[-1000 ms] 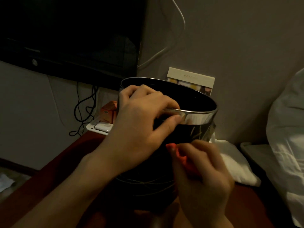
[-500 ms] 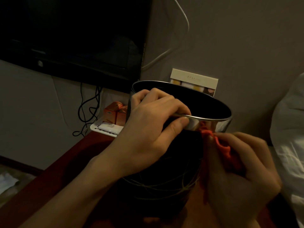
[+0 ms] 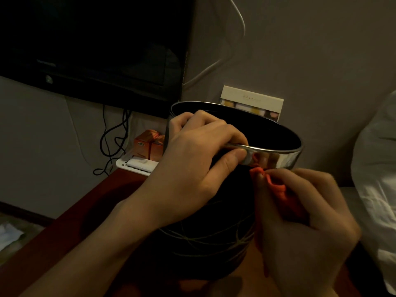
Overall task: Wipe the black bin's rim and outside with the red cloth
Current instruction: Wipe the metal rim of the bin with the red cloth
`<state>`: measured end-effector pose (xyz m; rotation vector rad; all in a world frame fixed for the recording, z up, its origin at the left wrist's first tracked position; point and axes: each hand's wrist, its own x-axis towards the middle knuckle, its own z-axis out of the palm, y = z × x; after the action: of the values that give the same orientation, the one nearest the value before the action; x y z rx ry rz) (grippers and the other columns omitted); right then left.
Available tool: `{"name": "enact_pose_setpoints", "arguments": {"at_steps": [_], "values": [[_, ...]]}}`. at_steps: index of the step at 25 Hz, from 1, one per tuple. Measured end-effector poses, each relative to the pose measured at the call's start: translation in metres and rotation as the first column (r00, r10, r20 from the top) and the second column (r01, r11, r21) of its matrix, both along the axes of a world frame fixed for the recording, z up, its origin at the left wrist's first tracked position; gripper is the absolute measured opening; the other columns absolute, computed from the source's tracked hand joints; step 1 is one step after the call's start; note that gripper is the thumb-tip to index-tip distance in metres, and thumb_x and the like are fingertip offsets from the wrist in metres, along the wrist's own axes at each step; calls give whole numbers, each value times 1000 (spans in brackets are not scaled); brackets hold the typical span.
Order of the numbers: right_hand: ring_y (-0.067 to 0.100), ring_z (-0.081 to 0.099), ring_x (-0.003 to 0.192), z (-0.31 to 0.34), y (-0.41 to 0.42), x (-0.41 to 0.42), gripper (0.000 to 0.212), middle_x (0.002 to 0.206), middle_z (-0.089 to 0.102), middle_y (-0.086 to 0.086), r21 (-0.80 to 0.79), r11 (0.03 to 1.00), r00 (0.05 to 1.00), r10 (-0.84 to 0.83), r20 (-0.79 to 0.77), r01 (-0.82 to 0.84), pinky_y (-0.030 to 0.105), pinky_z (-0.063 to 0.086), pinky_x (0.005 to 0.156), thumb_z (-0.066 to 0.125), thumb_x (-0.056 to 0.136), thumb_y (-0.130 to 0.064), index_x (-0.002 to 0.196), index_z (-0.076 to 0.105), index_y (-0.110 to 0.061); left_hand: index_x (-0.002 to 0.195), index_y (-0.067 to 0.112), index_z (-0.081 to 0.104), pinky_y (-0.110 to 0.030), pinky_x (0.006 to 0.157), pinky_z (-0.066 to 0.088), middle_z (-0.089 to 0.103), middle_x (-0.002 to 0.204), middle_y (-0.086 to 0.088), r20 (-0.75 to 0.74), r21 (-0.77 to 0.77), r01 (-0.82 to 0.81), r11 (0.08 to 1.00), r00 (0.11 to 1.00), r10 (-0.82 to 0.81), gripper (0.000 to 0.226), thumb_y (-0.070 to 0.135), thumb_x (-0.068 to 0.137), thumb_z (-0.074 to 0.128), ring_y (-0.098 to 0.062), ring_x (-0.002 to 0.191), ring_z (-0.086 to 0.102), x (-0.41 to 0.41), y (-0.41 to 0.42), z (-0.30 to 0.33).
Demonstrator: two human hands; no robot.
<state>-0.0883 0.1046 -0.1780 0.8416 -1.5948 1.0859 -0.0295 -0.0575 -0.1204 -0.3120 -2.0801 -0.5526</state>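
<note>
The black bin (image 3: 205,249) with thin pale line patterns and a shiny metal rim (image 3: 278,159) stands on a dark red table in the middle of the head view. My left hand (image 3: 199,166) grips the near rim, thumb outside and fingers over the edge. My right hand (image 3: 306,224) holds the bunched red cloth (image 3: 276,189) against the bin's right outer wall just under the metal band. Most of the cloth is hidden inside my palm.
A dark screen (image 3: 92,46) hangs on the wall above left, cables (image 3: 113,144) dangling below it. Behind the bin sit orange boxes (image 3: 147,146) on a white tray (image 3: 137,167) and a pale card box (image 3: 252,101). White bedding (image 3: 377,179) lies at right.
My right hand with the red cloth moved from the bin's lower front wall up and right to just under the metal rim. My left hand kept its grip on the rim.
</note>
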Motion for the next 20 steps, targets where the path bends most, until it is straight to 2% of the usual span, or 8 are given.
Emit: {"name": "enact_pose_setpoints", "arguments": {"at_steps": [4, 8, 10, 14, 18, 20], "values": [[1, 58, 81, -7, -7, 5, 23, 95, 63, 0, 77, 997, 1000, 25, -8, -24, 11, 46, 75, 75, 91, -31, 94, 81, -9, 97, 30, 60, -29, 96, 23, 49, 85, 25, 5, -4, -1, 1000, 1000, 1, 14, 33, 90, 48, 4, 99, 43, 0, 0, -1], [6, 59, 81, 3, 5, -3, 23, 97, 64, 1, 8, 1000, 1000, -4, -14, 4, 17, 49, 73, 72, 95, -35, 101, 77, -14, 96, 30, 60, -30, 97, 23, 49, 85, 25, 7, -1, -4, 1000, 1000, 4, 13, 33, 90, 49, 2, 99, 45, 0, 0, 0], [8, 60, 81, 0, 2, -1, 25, 95, 65, 3, -1, 1000, 1000, 10, -7, -10, 16, 49, 73, 73, 95, -35, 98, 78, -11, 96, 30, 61, -30, 97, 23, 49, 86, 25, 6, 1, -4, 1000, 1000, 4, 13, 33, 90, 49, 2, 99, 45, 0, 0, 0], [5, 59, 80, -8, -5, 1, 22, 95, 66, 6, 80, 997, 1000, 12, -25, -10, 11, 47, 76, 76, 92, -29, 95, 81, -7, 96, 30, 60, -29, 97, 23, 49, 85, 25, 12, -1, 3, 1000, 1000, -3, 14, 33, 90, 48, 2, 99, 45, 1, -1, -1], [6, 61, 83, 0, 4, -5, 23, 98, 66, 4, 16, 1000, 1000, 12, -14, -12, 21, 51, 73, 75, 94, -31, 99, 79, -10, 97, 30, 61, -29, 98, 22, 50, 86, 25, 14, -4, 2, 1000, 1000, -2, 15, 34, 90, 48, 2, 100, 45, 0, -2, -1], [5, 61, 83, -4, 0, -5, 22, 97, 66, 5, 20, 1000, 1000, 19, -12, -19, 20, 51, 73, 76, 93, -29, 98, 80, -8, 98, 29, 61, -29, 98, 22, 49, 87, 26, 10, -10, 3, 1000, 1000, -3, 16, 34, 91, 48, 3, 100, 45, -1, -4, -2]]}}
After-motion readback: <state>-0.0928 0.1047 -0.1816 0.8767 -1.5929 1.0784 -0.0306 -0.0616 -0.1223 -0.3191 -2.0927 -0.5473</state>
